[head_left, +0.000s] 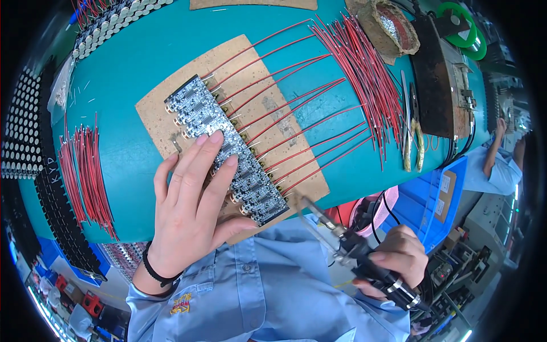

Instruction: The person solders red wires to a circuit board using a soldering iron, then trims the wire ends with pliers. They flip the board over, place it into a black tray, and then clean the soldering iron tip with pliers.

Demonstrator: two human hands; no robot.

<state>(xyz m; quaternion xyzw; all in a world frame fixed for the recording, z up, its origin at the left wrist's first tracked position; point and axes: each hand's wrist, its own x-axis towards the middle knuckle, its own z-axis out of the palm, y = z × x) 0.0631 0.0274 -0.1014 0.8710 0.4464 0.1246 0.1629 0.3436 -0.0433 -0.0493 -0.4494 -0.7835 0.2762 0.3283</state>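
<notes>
My left hand (191, 196) lies over a long panel of small circuit boards (199, 111), its fingers stretched out and resting on the top, the thumb at the near edge. The panel sits slantwise on a brown board (256, 68). Several red wires (307, 100) run from the panel's right edge out to the right, with bare tips at the boards. Closed round the black handle of a soldering iron (360, 251) is my right hand (401, 256). The iron's tip, with a thin feed tube alongside, points up-left near the panel's lower right end; whether it touches a wire cannot be told.
A thick bundle of red wires (364, 80) lies at the right, another bundle (85, 176) at the left. Tweezers (406, 125), a dark metal box (439, 80), a green spool (458, 25) and a rough pot (390, 28) stand right. A blue bin (427, 199) sits beyond the edge.
</notes>
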